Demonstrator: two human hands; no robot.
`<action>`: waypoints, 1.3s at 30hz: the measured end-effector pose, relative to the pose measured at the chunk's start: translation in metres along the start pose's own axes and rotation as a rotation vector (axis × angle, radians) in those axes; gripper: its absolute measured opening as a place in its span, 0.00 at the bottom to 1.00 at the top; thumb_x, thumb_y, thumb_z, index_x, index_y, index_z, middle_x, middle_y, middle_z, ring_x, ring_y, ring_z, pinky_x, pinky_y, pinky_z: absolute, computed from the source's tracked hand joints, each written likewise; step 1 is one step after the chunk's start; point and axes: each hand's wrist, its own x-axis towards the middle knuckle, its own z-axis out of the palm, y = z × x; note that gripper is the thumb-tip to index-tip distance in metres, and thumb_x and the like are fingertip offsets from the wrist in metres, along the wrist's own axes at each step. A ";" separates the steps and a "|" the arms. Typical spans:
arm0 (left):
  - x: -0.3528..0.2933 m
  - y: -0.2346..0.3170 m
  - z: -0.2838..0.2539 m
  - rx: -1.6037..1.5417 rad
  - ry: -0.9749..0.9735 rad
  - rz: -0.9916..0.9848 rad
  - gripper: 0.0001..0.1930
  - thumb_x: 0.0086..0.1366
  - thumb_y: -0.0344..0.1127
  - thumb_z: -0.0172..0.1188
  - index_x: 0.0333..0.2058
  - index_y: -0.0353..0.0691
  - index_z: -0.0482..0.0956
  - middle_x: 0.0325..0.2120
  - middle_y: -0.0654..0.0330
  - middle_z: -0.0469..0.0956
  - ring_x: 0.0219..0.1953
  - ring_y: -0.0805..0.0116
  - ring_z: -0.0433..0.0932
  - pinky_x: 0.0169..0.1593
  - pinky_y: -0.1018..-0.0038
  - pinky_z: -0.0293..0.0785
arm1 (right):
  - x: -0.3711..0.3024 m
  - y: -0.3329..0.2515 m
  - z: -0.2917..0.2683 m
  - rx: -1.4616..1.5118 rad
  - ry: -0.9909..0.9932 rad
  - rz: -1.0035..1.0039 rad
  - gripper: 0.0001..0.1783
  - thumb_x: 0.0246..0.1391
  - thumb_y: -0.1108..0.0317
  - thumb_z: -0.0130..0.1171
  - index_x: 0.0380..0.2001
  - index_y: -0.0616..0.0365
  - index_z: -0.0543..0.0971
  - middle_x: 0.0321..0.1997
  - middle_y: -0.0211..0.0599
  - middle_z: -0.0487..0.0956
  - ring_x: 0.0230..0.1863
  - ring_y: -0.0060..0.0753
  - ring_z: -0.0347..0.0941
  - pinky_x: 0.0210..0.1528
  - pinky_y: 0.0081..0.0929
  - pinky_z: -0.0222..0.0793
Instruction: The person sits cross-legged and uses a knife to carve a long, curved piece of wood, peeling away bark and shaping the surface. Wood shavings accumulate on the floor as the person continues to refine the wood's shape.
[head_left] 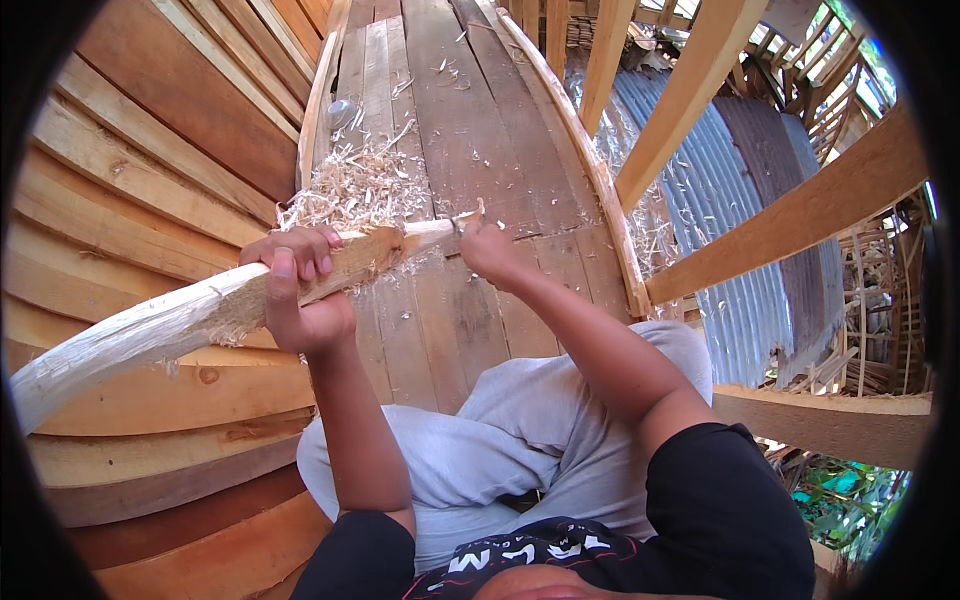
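A long, pale, peeled wooden pole [150, 332] slants from the left edge toward the middle. Its far end [430, 234] is narrowed and whiter, just past a brown knot. My left hand [312, 318] is wrapped around the pole behind that knot, thumb on top. At the narrowed tip, my right hand [487, 252] is closed on a small knife, whose handle is hidden in my fist. Only a bit of its dark blade [464, 218] shows, against the wood. A curled wood shaving [476, 211] stands up beside the blade.
A heap of shavings [365, 190] lies on the plank floor [480, 130] beyond the pole. Stacked boards [150, 180] form a wall at left. Timber posts [690, 95] and corrugated metal sheets [740, 240] are at right. My crossed legs [480, 440] are close below.
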 end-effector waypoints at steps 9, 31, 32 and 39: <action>-0.003 0.001 -0.007 -0.014 0.015 -0.012 0.08 0.59 0.35 0.53 0.27 0.42 0.62 0.18 0.64 0.60 0.24 0.70 0.62 0.38 0.64 0.67 | -0.003 0.012 -0.009 -0.148 0.014 -0.013 0.33 0.62 0.53 0.31 0.39 0.74 0.78 0.45 0.68 0.76 0.51 0.68 0.71 0.57 0.51 0.64; 0.004 0.009 -0.021 -0.037 -0.070 -0.025 0.07 0.58 0.36 0.50 0.25 0.42 0.64 0.18 0.63 0.61 0.23 0.70 0.61 0.39 0.63 0.67 | 0.060 0.061 -0.025 0.179 0.130 0.156 0.24 0.64 0.50 0.47 0.35 0.65 0.74 0.30 0.47 0.76 0.25 0.39 0.74 0.23 0.36 0.67; 0.005 0.012 -0.019 -0.039 -0.055 -0.022 0.08 0.58 0.37 0.50 0.24 0.43 0.63 0.17 0.63 0.60 0.23 0.70 0.61 0.39 0.64 0.66 | 0.065 0.068 -0.026 0.225 0.110 0.186 0.24 0.64 0.52 0.47 0.40 0.67 0.75 0.35 0.53 0.79 0.29 0.44 0.78 0.26 0.38 0.70; 0.007 0.025 -0.016 -0.102 -0.014 -0.028 0.09 0.56 0.38 0.54 0.22 0.49 0.62 0.17 0.68 0.58 0.24 0.73 0.60 0.41 0.68 0.62 | 0.057 0.061 -0.023 0.667 -0.075 0.572 0.15 0.66 0.58 0.40 0.31 0.55 0.70 0.19 0.28 0.65 0.13 0.24 0.56 0.15 0.27 0.54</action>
